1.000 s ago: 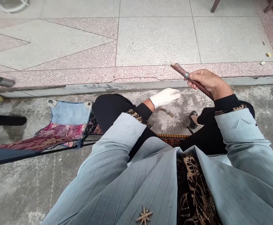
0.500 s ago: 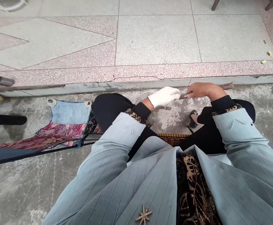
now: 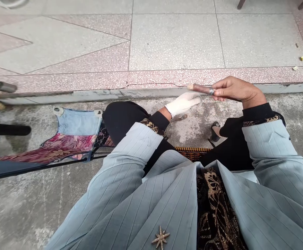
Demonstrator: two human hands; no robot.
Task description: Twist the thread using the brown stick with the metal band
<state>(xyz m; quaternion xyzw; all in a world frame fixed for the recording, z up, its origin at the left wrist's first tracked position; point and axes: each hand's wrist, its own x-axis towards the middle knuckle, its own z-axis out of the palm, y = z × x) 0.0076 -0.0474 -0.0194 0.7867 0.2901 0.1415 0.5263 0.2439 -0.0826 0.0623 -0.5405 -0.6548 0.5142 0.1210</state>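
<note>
My right hand (image 3: 234, 91) is bare and closed round a dark brown stick-like tool (image 3: 199, 89) with a metal ring; its tip points left, level with the kerb. My left hand (image 3: 184, 103) wears a white glove, its fingers drawn together just under the tool's tip; what it holds, if anything, is hidden. A second brownish tool (image 3: 179, 118) lies on the concrete below the gloved hand. I sit with my knees apart, in a pale blue striped jacket over black sleeves.
A patchwork cloth seat (image 3: 63, 137) of denim and red floral fabric on a black frame stands to my left. A raised tiled floor (image 3: 167, 41) starts beyond the kerb. A dark cylinder (image 3: 4, 86) lies at the far left. My shoe (image 3: 215, 130) rests on the concrete.
My right hand turned the tool: it first pointed up-left, then swung down to the gloved hand, and now is raised again, lying level with its tip pointing left. The gloved hand hardly moved.
</note>
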